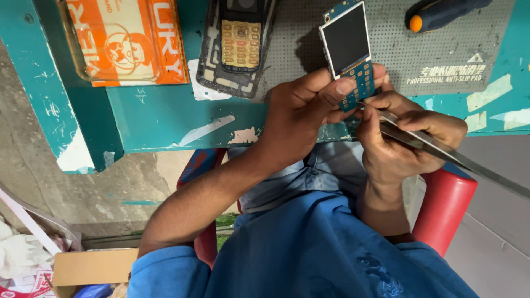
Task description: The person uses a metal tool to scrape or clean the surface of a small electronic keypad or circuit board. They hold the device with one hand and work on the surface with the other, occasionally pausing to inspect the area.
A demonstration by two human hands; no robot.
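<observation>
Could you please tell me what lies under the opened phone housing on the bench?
The phone housing rests partly on the grey perforated anti-slip pad and partly on the teal bench, over a white patch. Whatever lies directly beneath it is hidden.

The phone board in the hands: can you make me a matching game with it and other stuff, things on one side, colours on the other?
Things:
1. phone board in the left hand
2. tweezers in the right hand
3. box
4. chair

Colours:
A. orange
B. red
C. blue with a dark screen
D. silver metal

Pairs: 1-C, 2-D, 3-A, 4-B
</observation>
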